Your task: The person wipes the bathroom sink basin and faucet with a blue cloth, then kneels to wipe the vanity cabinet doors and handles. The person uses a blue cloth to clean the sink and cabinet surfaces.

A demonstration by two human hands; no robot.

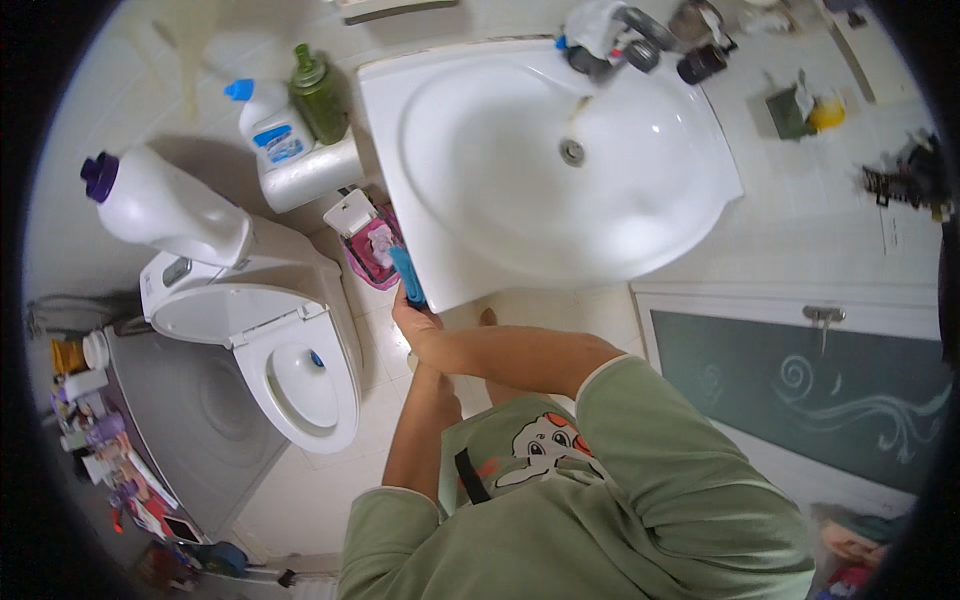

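At the near left corner of the white washbasin (pixel 480 270), my right hand (pixel 417 319) grips a folded blue cloth (pixel 407 276). The cloth lies along the basin's outer edge, above a small pink-lined bin (pixel 367 259) with its white lid raised and crumpled tissue inside. My right forearm crosses over my left wrist, which hides my left hand; what it holds or touches cannot be seen. The basin holds no water that I can make out, and its metal drain (pixel 571 152) shows.
Left of me stands a toilet (pixel 307 390) with its lid raised. A large white jug with a purple cap (pixel 176 206) rests on the tank. Beyond it are a blue-capped cleaner bottle (pixel 274 127) and a green pump bottle (pixel 319 97). A frosted door panel (pixel 780 390) is at right.
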